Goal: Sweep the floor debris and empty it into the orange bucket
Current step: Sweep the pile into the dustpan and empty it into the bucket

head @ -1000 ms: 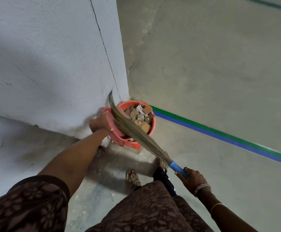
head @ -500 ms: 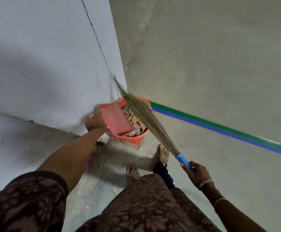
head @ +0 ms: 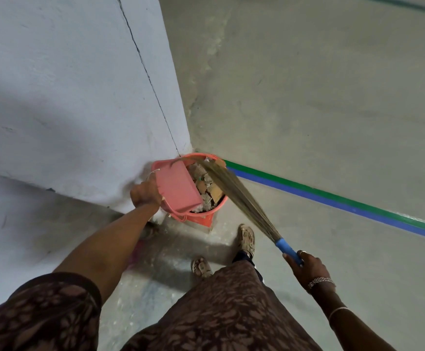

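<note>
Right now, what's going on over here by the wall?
A person is tipping sweepings away. Their left hand holds a pink dustpan tilted over the orange bucket, which stands on the floor at the corner of the wall. Their right hand grips the broom by its blue handle, and the bristles reach across the bucket's mouth to the dustpan. Scraps of debris already lie in the bucket.

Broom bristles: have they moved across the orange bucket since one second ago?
Yes. The broom bristles shifted right, from the left side of the orange bucket to its right side.
</note>
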### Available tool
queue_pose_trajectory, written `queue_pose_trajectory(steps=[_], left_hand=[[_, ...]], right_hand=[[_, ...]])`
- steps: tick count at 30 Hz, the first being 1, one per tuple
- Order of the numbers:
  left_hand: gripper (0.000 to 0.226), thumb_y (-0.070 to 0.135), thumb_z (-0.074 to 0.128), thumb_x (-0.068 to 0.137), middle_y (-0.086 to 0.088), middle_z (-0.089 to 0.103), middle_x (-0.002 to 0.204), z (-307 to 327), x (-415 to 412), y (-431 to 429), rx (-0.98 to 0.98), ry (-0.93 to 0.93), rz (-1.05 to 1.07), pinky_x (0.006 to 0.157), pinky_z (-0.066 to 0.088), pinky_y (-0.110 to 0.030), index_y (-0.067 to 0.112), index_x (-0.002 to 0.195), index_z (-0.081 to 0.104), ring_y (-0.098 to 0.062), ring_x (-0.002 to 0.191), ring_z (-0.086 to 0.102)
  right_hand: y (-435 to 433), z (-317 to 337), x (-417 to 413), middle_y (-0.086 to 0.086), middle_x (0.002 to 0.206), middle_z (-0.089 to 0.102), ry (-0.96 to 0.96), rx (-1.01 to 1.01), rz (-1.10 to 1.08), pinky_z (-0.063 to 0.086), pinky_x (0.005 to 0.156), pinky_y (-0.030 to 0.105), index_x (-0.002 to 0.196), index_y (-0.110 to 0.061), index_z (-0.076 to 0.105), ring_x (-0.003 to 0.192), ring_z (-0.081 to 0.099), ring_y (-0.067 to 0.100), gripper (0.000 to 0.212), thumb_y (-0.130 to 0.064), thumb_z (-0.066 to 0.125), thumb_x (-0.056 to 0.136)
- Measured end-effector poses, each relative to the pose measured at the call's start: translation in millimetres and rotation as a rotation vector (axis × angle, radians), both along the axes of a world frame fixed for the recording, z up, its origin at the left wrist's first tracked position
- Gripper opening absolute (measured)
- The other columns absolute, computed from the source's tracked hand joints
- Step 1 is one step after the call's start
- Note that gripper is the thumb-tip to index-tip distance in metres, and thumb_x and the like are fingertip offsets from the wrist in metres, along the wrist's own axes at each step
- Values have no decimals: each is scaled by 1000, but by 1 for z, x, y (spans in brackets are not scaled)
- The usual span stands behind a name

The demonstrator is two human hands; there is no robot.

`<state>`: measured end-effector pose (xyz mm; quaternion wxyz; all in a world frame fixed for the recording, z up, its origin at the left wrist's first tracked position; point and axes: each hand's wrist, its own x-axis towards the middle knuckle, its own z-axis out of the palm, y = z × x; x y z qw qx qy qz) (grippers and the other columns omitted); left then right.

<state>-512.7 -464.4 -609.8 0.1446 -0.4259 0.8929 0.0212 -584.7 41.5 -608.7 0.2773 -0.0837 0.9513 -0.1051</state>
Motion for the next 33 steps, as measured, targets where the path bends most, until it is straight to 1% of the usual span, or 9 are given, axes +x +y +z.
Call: queue_pose_trajectory(steps=[3,7,10,14,18,22,26,29,33], left_hand=[[56,41,60,96,-2,71,99,3,0,0,11,16,-4,67,48,-32,35,148,38,-28,92,69],[48,49,46,100,-1,70,112,9,-6,2,38,29,-3,81,51,-33,40,146,38,-29,103,68],[41,53,36,103,0,70,115,10,-7,2,20,-9,-28,81,48,-31,40,140,46,-27,106,67],[32,37,53,100,0,70,115,14,-2,6,52,-102,-20,74,48,-30,31,131,59,-25,106,67],[48,40,51,98,5,67,122,17,6,3,63,-62,-9,84,53,-36,35,145,46,-23,111,66],[47,34,53,100,2,66,127,23,2,4,52,-68,-8,88,53,-38,34,146,47,-24,116,64],[66,46,57,95,-2,65,129,33,-2,7,54,21,-29,91,51,-40,43,154,28,-30,118,63],[73,46,62,92,-4,66,127,35,-2,6,57,35,-17,91,51,-39,45,155,25,-31,117,64],[70,47,63,88,-3,68,123,33,4,4,70,52,-4,89,51,-38,44,151,31,-29,114,65]], right_hand=[[-10,-2,4,-7,59,59,22,-58,2,42,50,31,79,-24,61,54,56,13,43,-65,56,88],[-34,-3,11,-6,58,57,0,-116,124,36,48,27,81,-25,61,53,53,12,44,-67,53,89],[-49,-8,14,-6,67,60,-30,-63,185,42,54,31,88,-26,63,61,56,16,46,-70,48,88],[-52,-5,10,-7,72,62,-34,-25,104,41,53,29,85,-25,64,63,57,13,46,-69,51,89],[-38,-3,3,-7,68,62,10,-16,39,49,56,32,82,-25,63,62,59,14,50,-72,48,87],[-21,-8,4,-6,67,63,55,-35,96,49,55,33,88,-29,61,62,61,16,67,-87,30,78],[-20,1,9,-6,70,63,25,9,170,48,57,32,87,-28,61,62,60,13,54,-78,40,85],[-15,5,15,-6,73,64,55,72,143,48,58,32,88,-27,60,65,61,16,50,-75,43,87],[-1,8,24,-6,60,57,92,-8,135,38,48,26,84,-28,57,54,56,13,47,-73,42,88]])
